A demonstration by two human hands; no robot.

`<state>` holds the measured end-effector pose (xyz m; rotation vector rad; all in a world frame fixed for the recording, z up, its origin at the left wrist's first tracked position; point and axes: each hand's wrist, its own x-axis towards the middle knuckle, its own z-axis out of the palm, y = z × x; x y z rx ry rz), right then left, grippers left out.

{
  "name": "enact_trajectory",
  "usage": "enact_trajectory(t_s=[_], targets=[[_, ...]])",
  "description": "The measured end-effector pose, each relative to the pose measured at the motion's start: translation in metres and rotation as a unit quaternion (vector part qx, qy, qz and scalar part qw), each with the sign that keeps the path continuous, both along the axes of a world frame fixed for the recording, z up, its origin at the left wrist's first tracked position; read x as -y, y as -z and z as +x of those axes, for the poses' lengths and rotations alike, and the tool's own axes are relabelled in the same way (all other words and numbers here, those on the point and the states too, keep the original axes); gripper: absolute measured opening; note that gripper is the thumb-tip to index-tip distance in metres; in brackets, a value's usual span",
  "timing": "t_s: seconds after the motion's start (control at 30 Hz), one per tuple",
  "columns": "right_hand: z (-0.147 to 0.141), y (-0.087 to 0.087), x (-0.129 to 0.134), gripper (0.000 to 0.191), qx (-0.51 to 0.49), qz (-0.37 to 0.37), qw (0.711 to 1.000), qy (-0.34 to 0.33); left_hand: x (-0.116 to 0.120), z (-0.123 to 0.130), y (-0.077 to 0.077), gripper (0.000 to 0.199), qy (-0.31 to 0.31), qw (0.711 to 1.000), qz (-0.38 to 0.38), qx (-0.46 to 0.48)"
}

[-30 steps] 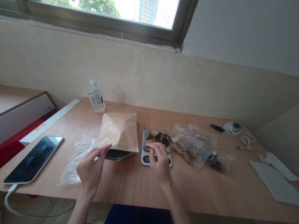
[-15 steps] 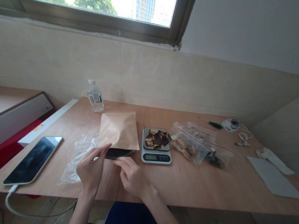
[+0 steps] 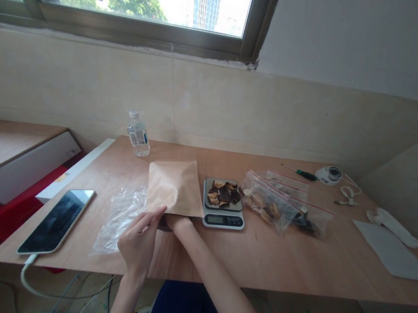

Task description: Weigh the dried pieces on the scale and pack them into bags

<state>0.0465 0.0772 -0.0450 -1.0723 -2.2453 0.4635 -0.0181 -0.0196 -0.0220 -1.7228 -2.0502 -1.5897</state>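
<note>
**Kraft envelope (image 3: 175,187) on the bench (image 3: 295,262), both hands at its near edge**

It lay just left of the kitchen scale (image 3: 221,218), over a dark flat object (image 3: 165,227), beside a plastic bag (image 3: 120,219). Left hand (image 3: 138,242) was half-curled, fingers (image 3: 151,217) at the edge, hold unclear. Right hand (image 3: 180,223) was tucked under; its fingers were hidden, so cannot tell. Paper seemed light, limp: best taken by the edge.

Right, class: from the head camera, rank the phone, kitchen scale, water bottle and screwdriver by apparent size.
Largest first: the phone, the kitchen scale, then the water bottle and the screwdriver, which look too alike to rank.
</note>
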Motion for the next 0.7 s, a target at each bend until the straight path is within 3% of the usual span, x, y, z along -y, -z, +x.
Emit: enact_trajectory(t_s=[0.17, 0.33, 0.5, 0.7], targets=[[0.015, 0.002, 0.013, 0.040, 0.053, -0.048, 0.997, 0.037, -0.001, -0.001, 0.004, 0.017, 0.002, 1.000, -0.003, -0.006], [0.032, -0.001, 0.037, 0.036, 0.086, -0.075, 0.991, 0.066, -0.007, 0.003, 0.000, 0.017, 0.007, 1.000, -0.003, -0.004], [0.052, -0.005, 0.054, 0.043, 0.048, -0.024, 0.997, 0.052, -0.014, 0.004, -0.005, 0.016, 0.011, 1.000, -0.016, 0.003], [0.065, -0.005, 0.053, 0.043, 0.057, -0.001, 0.996, 0.068, -0.019, 0.006, -0.006, 0.016, 0.003, 1.000, -0.018, -0.012]])
